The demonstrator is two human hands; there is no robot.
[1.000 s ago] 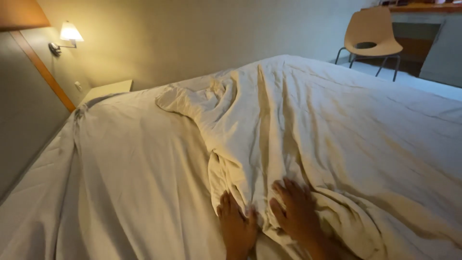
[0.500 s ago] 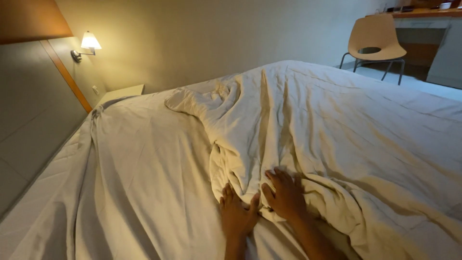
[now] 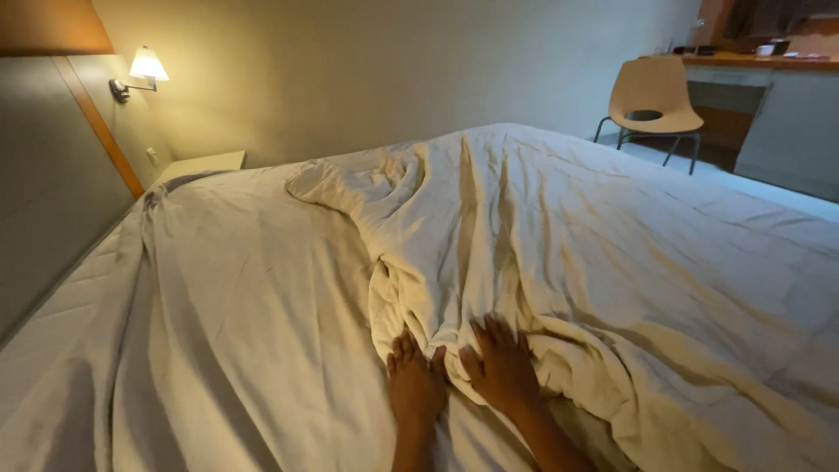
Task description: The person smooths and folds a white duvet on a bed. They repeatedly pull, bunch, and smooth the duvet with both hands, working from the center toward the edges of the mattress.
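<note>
A rumpled white duvet (image 3: 559,236) lies across the bed, its bunched edge running from the middle towards me. My left hand (image 3: 415,385) sits at that edge, fingers curled into the fold where duvet meets the white sheet (image 3: 236,306). Just to the right, my right hand (image 3: 500,367) lies flat on top of the rolled duvet edge, fingers spread, thumb against the fold. The two hands are almost touching.
A padded headboard wall (image 3: 52,218) runs along the left with a lit wall lamp (image 3: 144,68) and a bedside table (image 3: 201,164) below it. At the far right stand a beige chair (image 3: 654,98) and a wooden desk (image 3: 760,65).
Both hands have slid a little farther forward along the duvet edge. The right hand's fingers have spread out flatter, and my view has swung slightly right.
</note>
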